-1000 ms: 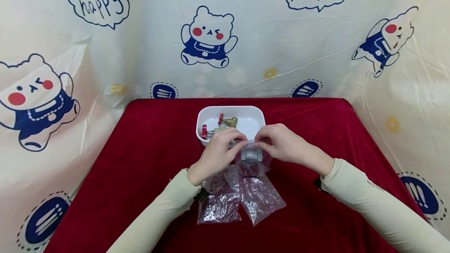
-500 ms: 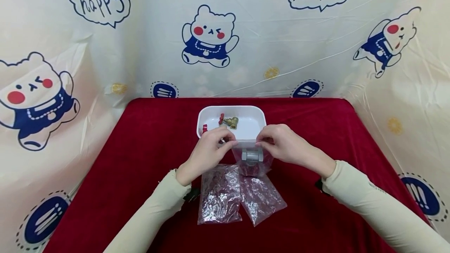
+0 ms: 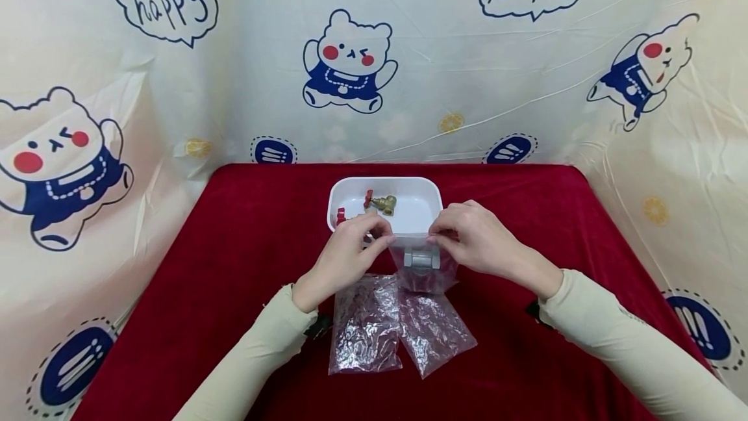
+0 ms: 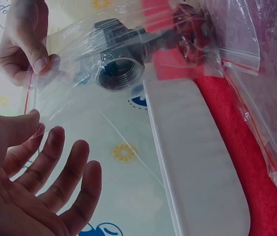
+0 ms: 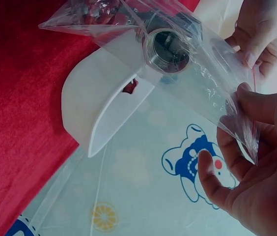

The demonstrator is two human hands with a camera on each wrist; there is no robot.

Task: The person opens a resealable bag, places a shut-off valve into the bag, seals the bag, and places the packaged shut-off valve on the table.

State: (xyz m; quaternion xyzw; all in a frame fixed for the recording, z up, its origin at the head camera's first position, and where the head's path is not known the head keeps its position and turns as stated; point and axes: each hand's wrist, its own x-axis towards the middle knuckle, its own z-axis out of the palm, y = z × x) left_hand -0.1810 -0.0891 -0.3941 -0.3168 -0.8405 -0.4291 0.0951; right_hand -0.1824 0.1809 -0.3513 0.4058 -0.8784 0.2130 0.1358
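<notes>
Red cloth [image 3: 537, 356] covers the desk [image 3: 263, 213]. Behind the desk and along both its sides hangs a pale curtain [image 3: 426, 76], printed with bears [image 3: 345, 83], "happy" bubbles [image 3: 166, 4], orange slices [image 3: 452, 123] and blue badges [image 3: 273, 150].

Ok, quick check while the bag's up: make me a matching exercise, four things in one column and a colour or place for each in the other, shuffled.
Things:
1. brass-coloured valve
2. grey valve
3. tray
4. tablecloth

Colours and places:
A. white
B. inside the clear bag pinched by the left hand and right hand
C. red, underneath the flat bags
D. lying in the tray

Pairs: 1-D, 2-B, 3-A, 4-C
</notes>
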